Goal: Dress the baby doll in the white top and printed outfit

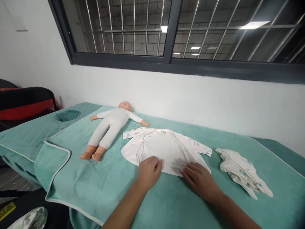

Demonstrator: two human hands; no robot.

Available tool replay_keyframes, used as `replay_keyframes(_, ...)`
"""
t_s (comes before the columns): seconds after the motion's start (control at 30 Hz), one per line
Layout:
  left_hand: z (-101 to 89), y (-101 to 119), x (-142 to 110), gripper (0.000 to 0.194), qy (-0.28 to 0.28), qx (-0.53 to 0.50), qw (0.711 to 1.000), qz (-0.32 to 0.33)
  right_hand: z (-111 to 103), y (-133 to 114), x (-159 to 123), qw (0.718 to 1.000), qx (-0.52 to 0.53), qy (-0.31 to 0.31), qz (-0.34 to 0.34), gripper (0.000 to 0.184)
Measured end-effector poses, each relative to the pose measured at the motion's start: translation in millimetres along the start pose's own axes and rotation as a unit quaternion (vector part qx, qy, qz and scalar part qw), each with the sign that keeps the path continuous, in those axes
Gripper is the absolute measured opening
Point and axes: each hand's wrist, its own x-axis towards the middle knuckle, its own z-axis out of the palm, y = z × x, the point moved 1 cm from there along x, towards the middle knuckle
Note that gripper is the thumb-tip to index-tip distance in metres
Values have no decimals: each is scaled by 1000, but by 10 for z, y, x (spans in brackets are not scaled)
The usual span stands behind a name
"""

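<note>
A small white baby shirt [164, 149] lies spread on the green cover, its printed sleeves reaching out to both sides. At its lower hem, my left hand [149, 171] is closed with curled fingers on the fabric. My right hand [200, 179] rests on the hem farther right, fingers stretched out over the cloth. A baby doll [111, 122] in a white body suit lies on its back to the left of the shirt, one hand close to a sleeve. To the right sits a crumpled white baby garment [241, 171] with green print.
The green padded cover [95, 190] has a white-edged fold on the left, and beyond it a round hole [68, 115]. A black and red chair [26, 105] stands at far left. Behind are a white wall [214, 108] and a barred window [143, 31].
</note>
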Motion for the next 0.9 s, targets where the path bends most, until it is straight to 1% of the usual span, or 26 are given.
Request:
replay_keyframes(0.03,-64,-74,38,38,24,-14,999,-20,6,-44,74,1000,-3,-1,13,40)
replay_keyframes(0.1,-239,-298,146,35,88,-20,993,-75,58,-142,281,999,7,-6,43,41)
replay_keyframes(0.17,-428,-580,273,30,162,32,977,-132,169,-235,568,997,36,-8,70,34)
replay_keyframes(0.2,-506,-717,334,29,182,72,968,-155,247,-273,734,995,49,-11,81,32)
replay_keyframes(0.23,-564,-840,389,32,181,109,961,-179,337,-304,910,994,55,-18,94,36)
replay_keyframes(0.27,-600,-942,434,37,170,138,954,-206,436,-329,1088,992,53,-32,106,44)
replay_keyframes(0.33,-616,-1073,496,43,128,177,947,-236,637,-367,1422,990,36,-65,118,56)
replay_keyframes(0.37,-607,-1107,516,43,109,183,947,-239,728,-383,1564,990,27,-75,116,60)
replay_keyframes(0.43,-580,-1151,548,39,83,165,955,-232,870,-410,1775,991,13,-75,108,65)
replay_keyframes(0.53,-564,-1245,608,38,79,102,964,-230,971,-434,1902,994,5,-57,95,70)
replay_keyframes(0.67,-571,-1418,716,45,102,54,965,-235,977,-434,1878,996,9,-40,79,71)
replay_keyframes(0.77,-566,-1466,771,48,122,61,958,-251,957,-428,1863,997,22,-19,76,67)
replay_keyframes(0.9,-563,-1403,785,54,120,110,950,-267,925,-421,1894,995,47,11,82,54)
